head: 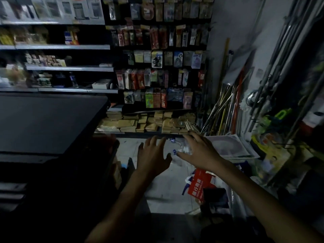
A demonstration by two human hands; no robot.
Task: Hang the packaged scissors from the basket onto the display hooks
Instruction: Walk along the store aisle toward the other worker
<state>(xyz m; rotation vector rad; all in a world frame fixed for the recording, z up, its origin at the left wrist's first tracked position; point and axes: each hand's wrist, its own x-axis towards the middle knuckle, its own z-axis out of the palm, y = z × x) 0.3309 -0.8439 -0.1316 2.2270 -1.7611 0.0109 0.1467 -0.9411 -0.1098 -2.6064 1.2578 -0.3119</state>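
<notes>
Both my arms reach forward and low in a dim shop aisle. My right hand [199,151] holds a clear plastic package with blue parts [177,148] between thumb and fingers; blur hides what is inside it. My left hand [153,156] is just left of the package, fingers spread and holding nothing. The display hooks are on a dark panel [157,67] ahead, packed with rows of hanging packaged goods, well above both hands. I cannot make out a basket.
A dark counter [49,120] stands at the left, with goods shelves [61,47] behind it. Stacks of brown packets [140,123] lie under the hook panel. Leaning poles [224,111] fill the right corner. A red bag [201,183] sits on the pale floor [163,190].
</notes>
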